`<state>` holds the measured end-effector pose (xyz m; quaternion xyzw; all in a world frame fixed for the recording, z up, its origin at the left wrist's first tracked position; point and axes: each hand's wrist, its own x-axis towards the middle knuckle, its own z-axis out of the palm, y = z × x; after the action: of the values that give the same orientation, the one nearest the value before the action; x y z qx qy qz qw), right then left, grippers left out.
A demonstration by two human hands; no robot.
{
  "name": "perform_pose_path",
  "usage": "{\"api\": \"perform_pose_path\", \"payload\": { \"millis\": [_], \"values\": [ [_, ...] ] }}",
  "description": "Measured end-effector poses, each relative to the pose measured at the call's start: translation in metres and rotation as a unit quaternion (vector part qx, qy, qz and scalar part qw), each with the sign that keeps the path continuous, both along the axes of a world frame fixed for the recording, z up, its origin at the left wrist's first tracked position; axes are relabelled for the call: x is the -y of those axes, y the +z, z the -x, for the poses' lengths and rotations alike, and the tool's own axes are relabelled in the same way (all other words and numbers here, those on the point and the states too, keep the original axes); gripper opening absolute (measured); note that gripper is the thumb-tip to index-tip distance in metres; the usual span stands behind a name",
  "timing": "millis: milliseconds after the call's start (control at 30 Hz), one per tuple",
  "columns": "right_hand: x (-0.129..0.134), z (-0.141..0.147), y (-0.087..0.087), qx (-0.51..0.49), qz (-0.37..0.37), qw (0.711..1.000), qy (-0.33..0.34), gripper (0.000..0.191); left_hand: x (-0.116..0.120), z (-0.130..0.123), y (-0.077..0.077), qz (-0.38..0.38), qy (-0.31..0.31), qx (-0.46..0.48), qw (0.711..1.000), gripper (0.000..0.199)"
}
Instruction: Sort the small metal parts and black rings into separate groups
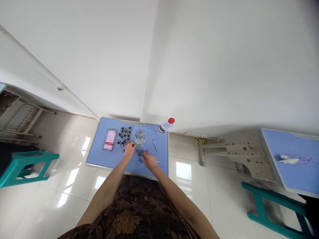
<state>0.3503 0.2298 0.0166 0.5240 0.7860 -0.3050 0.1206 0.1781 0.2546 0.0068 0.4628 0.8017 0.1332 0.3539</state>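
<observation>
My left hand [130, 149] is over the middle of a blue desk, its fingers pinched; what is between them is too small to tell. Just beyond it lie black round parts with thin metal prongs [124, 134] in a loose group. A pile of small silver metal pieces and pale rings [140, 138] spreads to the right of that group. My right hand [150, 161] reaches down at a cluster of black rings [140, 155], fingertips together among them. Whether a ring is in that pinch is hidden.
On the blue desk [96, 154] lie a blurred pink item [110, 139] and a slim silver tool [155, 145]. A red-capped bottle [166, 125] stands at the far right corner, near the wall. Green stools [23, 166] and another blue desk [299, 146] stand to the sides.
</observation>
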Motion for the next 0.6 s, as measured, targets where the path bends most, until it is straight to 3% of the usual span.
{"api": "perform_pose_path", "payload": {
  "millis": [200,333,433,600],
  "values": [
    [-0.004,0.012,0.002,0.038,-0.002,0.999,0.03,0.03,0.012,-0.001,-0.004,-0.033,-0.003,0.0,0.999,0.02],
    [-0.002,0.014,0.0,0.042,-0.005,0.998,0.037,0.03,0.042,-0.004,-0.01,-0.05,-0.074,0.021,0.996,0.025],
    [-0.003,0.016,-0.001,0.047,-0.008,0.998,0.039,0.03,0.061,-0.011,-0.016,-0.018,-0.132,0.029,0.991,0.032],
    [-0.008,0.019,0.001,0.053,0.001,0.998,0.031,0.027,0.07,-0.02,-0.019,0.013,-0.162,0.016,0.987,0.031]
  ]
}}
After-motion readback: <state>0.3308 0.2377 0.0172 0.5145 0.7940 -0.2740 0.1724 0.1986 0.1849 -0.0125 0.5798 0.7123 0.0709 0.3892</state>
